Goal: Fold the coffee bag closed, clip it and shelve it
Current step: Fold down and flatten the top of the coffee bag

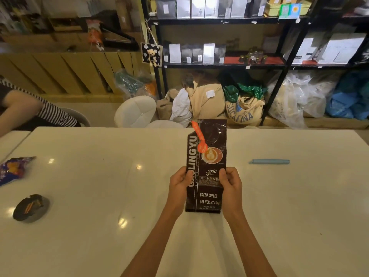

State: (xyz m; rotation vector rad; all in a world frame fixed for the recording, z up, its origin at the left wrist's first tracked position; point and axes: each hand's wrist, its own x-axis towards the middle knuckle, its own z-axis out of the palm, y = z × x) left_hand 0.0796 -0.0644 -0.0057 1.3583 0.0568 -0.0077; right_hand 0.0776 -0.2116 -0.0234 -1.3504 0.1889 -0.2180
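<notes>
A tall dark brown coffee bag (211,140) with white lettering and a latte picture stands upright on the white table (99,196). Its top is unfolded and an orange spoon-shaped scoop (199,139) lies against its upper front. My left hand (178,183) grips the bag's left edge and my right hand (231,184) grips its right edge, both around mid-height. A long light blue clip (269,161) lies flat on the table to the right of the bag, apart from both hands. Black metal shelves (219,65) with several bags stand behind the table.
A dark round ashtray (30,206) and a purple snack packet (14,168) lie at the table's left. A person in a striped sleeve (50,110) sits at far left. White chairs (135,110) and burlap sacks (243,110) stand between table and shelves.
</notes>
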